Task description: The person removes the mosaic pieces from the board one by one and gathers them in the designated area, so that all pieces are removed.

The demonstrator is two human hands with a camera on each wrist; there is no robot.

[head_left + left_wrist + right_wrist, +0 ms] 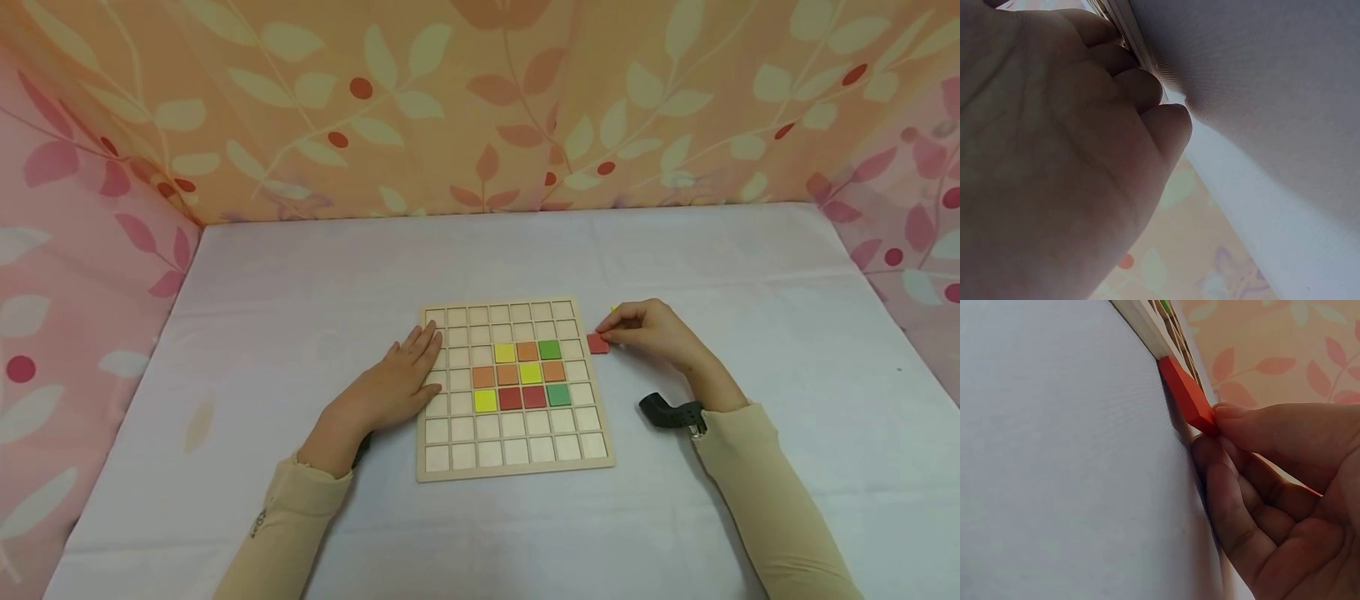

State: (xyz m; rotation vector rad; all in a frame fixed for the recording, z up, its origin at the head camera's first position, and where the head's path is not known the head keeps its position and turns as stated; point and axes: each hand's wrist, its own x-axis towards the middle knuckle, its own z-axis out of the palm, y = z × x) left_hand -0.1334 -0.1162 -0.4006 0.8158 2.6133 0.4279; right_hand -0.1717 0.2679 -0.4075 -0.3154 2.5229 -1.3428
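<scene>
A wooden grid board lies flat on the white cloth. Coloured square tiles fill several of its middle cells, such as a yellow tile, an orange tile, a green tile and a dark red tile. My left hand rests on the board's left edge with fingers extended. Just off the board's right edge, my right hand pinches a red square tile between thumb and fingers. In the right wrist view this red tile is tilted, its far end close to the board's side.
A bit of yellow shows behind the right hand, mostly hidden. White cloth covers the table around the board. Floral curtains stand at the back and both sides. A black wrist-worn device sits at the right cuff.
</scene>
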